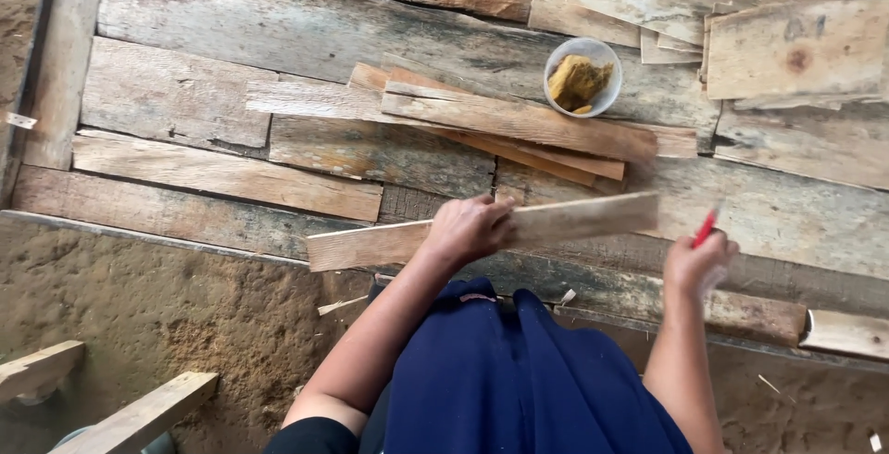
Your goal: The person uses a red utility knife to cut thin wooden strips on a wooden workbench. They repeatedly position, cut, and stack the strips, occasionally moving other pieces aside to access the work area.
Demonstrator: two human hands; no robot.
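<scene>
At the far left, two pale timber offcuts point(111, 408) lie on the sandy ground point(185, 306), well apart from the hands; above them a platform of weathered planks point(176, 102) fills most of the view. The left hand point(469, 228) presses down on a long wooden slat point(565, 220), its fingers curled over the top of the slat near its middle, closed on the wood; the slat lies slightly tilted across the planks, its left end over the platform's front edge. Beyond it a loose stack of narrow strips point(519, 121) rests on the planks; just beside the stack's right end stands a white bowl point(582, 76) holding a yellow-brown lump. Below the hands a dark blue garment point(500, 380) covers the person's lap. The right hand point(696, 264) hovers off the slat's right end, fingers shut around a red pencil point(707, 227) that points upward; farther right lies a pile of short boards point(796, 47).
</scene>
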